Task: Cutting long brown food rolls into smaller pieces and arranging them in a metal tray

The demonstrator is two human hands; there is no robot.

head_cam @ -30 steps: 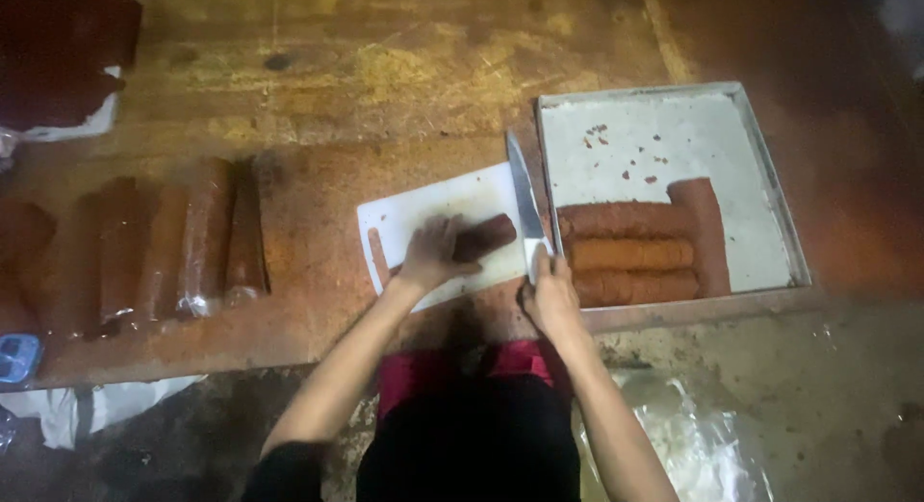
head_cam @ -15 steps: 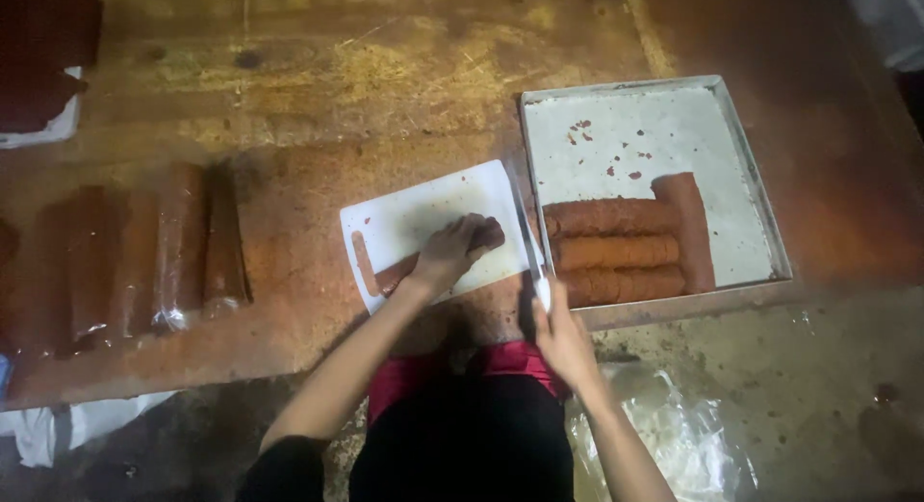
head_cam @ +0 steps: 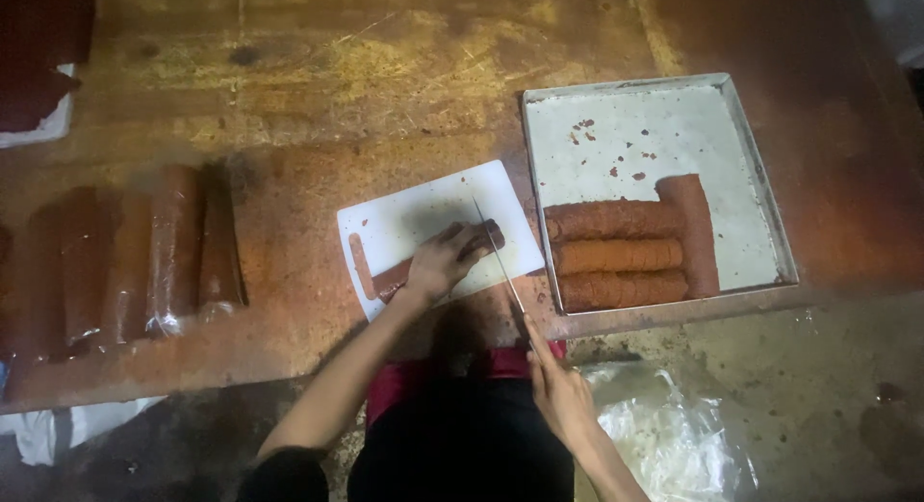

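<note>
Left hand (head_cam: 445, 261) pressed on roll (head_cam: 438, 259) atop board (head_cam: 423, 213), right hand (head_cam: 558, 391) gripping knife (head_cam: 496, 252) (blade at roll's right end), hands apart.

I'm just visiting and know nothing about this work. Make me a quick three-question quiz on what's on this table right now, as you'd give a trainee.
1. True or false: the left hand presses a brown roll onto the white cutting board.
2. What does the right hand hold?
A. a spoon
B. a knife
C. a brush
3. How many brown coated rolls lie in the metal tray?

Key
1. True.
2. B; its blade rests across the roll's right end.
3. Four: three lying side by side, one set crosswise at their right ends.
</note>
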